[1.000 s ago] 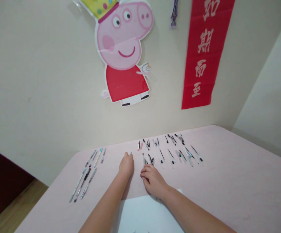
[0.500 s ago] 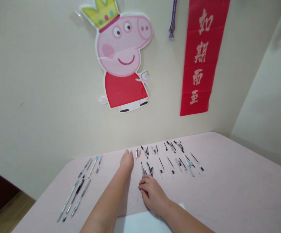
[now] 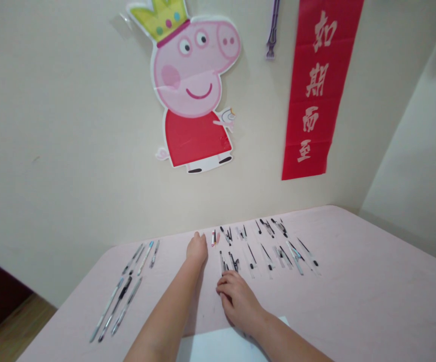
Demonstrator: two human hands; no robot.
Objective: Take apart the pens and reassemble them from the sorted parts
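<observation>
My left hand (image 3: 197, 248) reaches to the far side of the table, just left of a short pink-and-white pen piece (image 3: 213, 238). Its fingers are bent down and drawn together; what they hold, if anything, is hidden. Nearer to me rests my right hand (image 3: 238, 299), fingers curled in toward the thumb, at the lower ends of dark pen parts (image 3: 223, 261). Whether something lies inside its grip cannot be seen. To the right spread two rows of taken-apart pens, among them a black-tipped refill (image 3: 308, 251) and a light blue pen barrel (image 3: 295, 257).
On the left lie whole pens in two groups, including a black-gripped pen (image 3: 120, 299) and a blue-capped pen (image 3: 145, 257). A white sheet (image 3: 218, 347) lies under my right forearm on the pink-covered table (image 3: 372, 281). The wall (image 3: 70, 151) rises behind the table.
The camera view has shifted slightly. Both hands stay in nearly the same places, and the pens and pen parts have not visibly moved.
</observation>
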